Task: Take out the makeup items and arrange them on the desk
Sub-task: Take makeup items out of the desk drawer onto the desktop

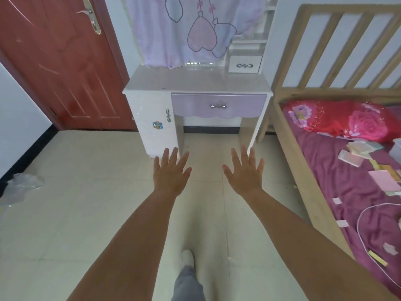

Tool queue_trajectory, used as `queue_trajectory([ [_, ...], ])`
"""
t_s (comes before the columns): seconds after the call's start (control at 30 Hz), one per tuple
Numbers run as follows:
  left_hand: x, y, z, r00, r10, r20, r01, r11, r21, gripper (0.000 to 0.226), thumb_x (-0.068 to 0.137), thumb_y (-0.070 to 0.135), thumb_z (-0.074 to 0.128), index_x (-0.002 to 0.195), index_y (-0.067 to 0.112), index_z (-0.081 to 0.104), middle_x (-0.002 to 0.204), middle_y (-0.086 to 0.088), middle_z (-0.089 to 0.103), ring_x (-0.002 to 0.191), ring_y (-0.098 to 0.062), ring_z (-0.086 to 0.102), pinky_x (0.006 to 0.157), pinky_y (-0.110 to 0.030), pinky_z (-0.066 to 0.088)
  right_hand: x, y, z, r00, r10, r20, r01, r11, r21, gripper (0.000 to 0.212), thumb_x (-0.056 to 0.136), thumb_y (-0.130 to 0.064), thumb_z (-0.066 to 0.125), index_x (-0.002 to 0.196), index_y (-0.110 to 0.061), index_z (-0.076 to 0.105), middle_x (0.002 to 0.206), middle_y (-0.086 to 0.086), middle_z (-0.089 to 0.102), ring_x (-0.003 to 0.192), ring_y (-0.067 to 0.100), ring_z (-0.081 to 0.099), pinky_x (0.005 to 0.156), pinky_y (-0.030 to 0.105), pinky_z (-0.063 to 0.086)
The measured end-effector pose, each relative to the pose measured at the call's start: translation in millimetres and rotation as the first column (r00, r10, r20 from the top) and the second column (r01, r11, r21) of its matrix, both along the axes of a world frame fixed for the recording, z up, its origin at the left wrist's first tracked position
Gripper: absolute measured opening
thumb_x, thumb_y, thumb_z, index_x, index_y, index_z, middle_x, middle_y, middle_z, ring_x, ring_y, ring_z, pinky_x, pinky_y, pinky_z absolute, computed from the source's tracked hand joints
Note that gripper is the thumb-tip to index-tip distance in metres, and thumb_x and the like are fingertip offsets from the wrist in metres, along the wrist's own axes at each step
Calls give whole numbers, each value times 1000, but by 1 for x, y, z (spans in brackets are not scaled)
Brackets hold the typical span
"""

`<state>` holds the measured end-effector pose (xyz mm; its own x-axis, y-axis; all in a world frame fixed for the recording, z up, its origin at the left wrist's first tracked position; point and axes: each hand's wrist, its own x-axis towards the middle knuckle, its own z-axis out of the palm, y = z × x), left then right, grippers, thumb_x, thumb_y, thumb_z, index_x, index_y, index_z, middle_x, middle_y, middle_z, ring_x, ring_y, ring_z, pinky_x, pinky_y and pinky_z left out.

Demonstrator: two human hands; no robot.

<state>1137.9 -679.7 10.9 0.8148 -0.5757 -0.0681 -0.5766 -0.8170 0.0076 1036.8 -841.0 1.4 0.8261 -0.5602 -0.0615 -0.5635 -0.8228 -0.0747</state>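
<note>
Standing well back from the desk (196, 80), the person had not yet begun the first step: no makeup item was in view, and I judged them to be shut away, perhaps in the lilac drawer (218, 104) straight ahead of both hands, in the small white drawer (244, 64) up beyond the right hand, or behind the cupboard door (155, 124) just past the left fingertips. The left hand (170, 173) and the right hand (245, 173) were held out side by side over the floor, palms down, fingers straight and spread, gripping nothing. The next move would likely call for stepping closer and pulling a bow-shaped handle (218, 106) to find the items.

The desk top showed glossy white and lay far ahead of the hands. A printed cloth (184, 29) hung above it. Off to the left of the left hand stood a red door (56, 61); to the right of the right hand ran a wooden bed (308, 170) with a purple sheet, a red pillow (338, 120) and scattered cards (368, 168). Pale floor tiles (65, 192) lay beneath both arms.
</note>
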Motion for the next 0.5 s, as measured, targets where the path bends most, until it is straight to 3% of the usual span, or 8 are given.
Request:
queue_trajectory([
  [0.23,192,-101,-12,997,-78,5,78,996,34,52,99,44,18,147,32,5,157,1,1,145,-22,-5,117,-42,0,179,-106,-8,990,-143,-20,144,987,69,59,96,-49,15,147,-23,0,156,5,-9,143,27,-12,114,50,-3],
  [0.5,366,-221,-28,990,-121,-77,123,992,23,52,98,44,19,147,31,8,157,2,-2,145,-20,-6,117,-41,-1,342,-214,-21,989,-142,-52,146,986,85,60,96,-48,15,147,-22,-2,156,4,-9,143,26,-11,115,48,-2],
])
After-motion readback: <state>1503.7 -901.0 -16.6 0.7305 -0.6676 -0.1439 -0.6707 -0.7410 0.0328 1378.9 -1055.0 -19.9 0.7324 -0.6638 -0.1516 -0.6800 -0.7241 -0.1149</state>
